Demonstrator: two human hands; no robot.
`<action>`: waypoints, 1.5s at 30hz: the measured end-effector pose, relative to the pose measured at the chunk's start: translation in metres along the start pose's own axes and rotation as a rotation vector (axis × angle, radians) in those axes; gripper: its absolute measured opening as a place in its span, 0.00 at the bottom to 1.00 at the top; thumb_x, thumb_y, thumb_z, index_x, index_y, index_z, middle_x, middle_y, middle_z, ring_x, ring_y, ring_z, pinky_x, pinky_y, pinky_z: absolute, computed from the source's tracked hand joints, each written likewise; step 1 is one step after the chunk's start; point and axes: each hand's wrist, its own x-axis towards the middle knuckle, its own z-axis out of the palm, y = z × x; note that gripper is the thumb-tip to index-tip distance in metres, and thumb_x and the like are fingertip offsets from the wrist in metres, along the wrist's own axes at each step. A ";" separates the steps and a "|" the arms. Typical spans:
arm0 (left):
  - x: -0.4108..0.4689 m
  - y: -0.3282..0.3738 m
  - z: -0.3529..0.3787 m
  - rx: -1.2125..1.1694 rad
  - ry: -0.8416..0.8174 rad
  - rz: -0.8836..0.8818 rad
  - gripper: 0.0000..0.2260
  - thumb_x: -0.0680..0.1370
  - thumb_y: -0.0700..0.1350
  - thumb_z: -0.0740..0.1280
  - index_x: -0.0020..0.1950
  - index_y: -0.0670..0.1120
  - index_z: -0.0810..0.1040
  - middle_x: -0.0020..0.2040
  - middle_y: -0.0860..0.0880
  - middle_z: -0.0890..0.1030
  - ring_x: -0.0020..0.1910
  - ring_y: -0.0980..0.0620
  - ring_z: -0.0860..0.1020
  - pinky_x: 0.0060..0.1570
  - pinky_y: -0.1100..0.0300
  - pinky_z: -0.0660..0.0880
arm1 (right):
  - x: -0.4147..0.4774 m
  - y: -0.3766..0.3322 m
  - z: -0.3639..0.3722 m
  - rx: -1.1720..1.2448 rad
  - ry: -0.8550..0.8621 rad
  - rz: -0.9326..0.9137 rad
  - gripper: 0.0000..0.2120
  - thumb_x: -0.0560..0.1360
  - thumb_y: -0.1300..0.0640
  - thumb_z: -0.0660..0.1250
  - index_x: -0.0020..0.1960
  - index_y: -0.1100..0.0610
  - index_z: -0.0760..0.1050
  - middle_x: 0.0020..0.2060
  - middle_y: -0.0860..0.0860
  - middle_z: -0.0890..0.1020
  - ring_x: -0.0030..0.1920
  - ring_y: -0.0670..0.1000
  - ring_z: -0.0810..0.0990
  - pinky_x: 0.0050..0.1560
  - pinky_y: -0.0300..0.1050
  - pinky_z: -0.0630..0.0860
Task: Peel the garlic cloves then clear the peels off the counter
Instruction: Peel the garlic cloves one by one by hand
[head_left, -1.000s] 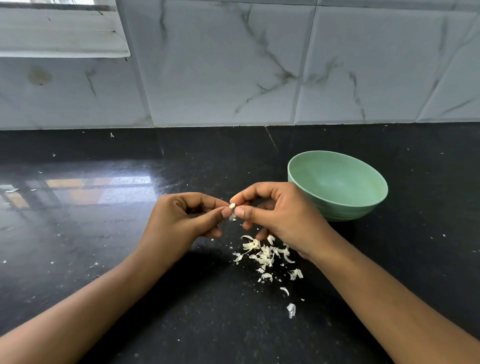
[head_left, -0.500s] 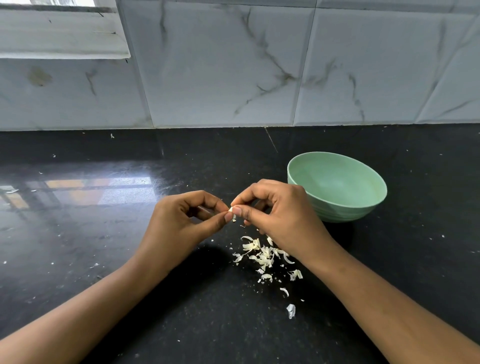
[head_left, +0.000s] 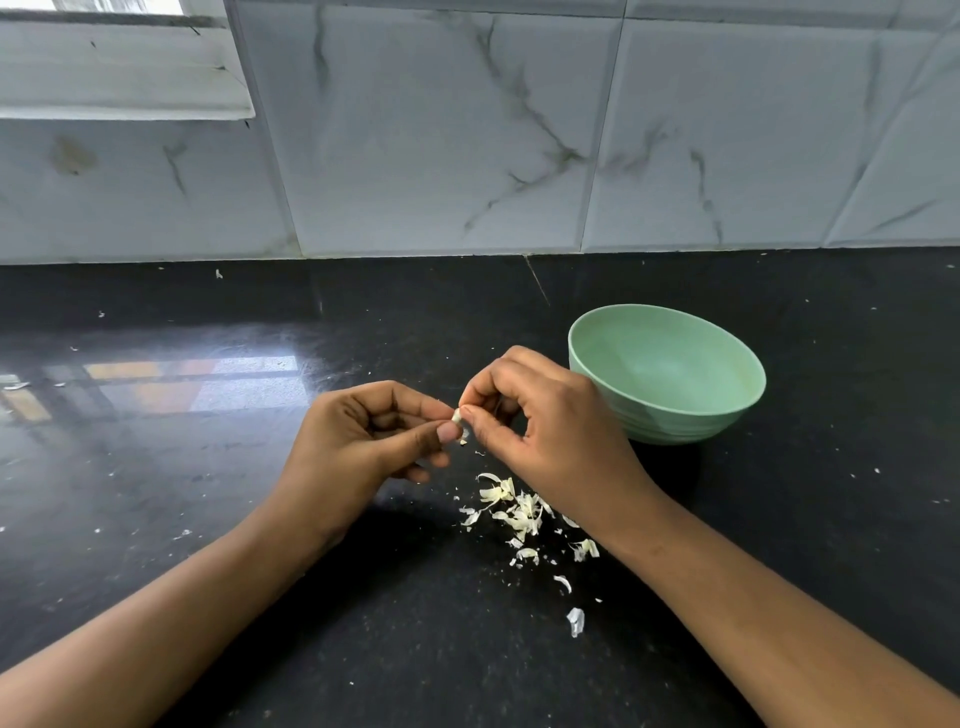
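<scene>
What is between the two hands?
A clove, pinched at the fingertips by both the left hand and the right hand; the head view shows it.

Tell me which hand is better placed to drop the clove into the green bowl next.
Right, probably. The right hand sits just beside the bowl and pinches the clove together with the left hand, which is farther from the bowl.
</scene>
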 end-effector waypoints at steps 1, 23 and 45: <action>0.000 0.000 0.000 -0.014 0.005 -0.001 0.08 0.63 0.39 0.73 0.40 0.40 0.81 0.33 0.42 0.83 0.29 0.53 0.80 0.29 0.63 0.77 | 0.000 0.000 0.001 -0.013 0.001 -0.009 0.03 0.72 0.56 0.68 0.41 0.54 0.77 0.38 0.44 0.76 0.34 0.43 0.75 0.34 0.46 0.75; 0.000 0.000 -0.003 -0.360 -0.126 -0.066 0.22 0.48 0.52 0.84 0.38 0.53 0.81 0.32 0.47 0.81 0.28 0.55 0.79 0.22 0.67 0.72 | 0.001 -0.003 -0.001 0.170 -0.024 0.017 0.03 0.74 0.57 0.67 0.43 0.57 0.76 0.38 0.41 0.72 0.35 0.42 0.74 0.34 0.30 0.65; 0.005 -0.004 -0.006 -0.428 -0.077 -0.107 0.23 0.49 0.51 0.84 0.41 0.50 0.83 0.35 0.49 0.81 0.27 0.57 0.78 0.22 0.68 0.72 | 0.006 0.002 -0.014 0.172 -0.112 0.027 0.03 0.70 0.61 0.72 0.40 0.56 0.79 0.36 0.45 0.78 0.33 0.43 0.75 0.34 0.32 0.70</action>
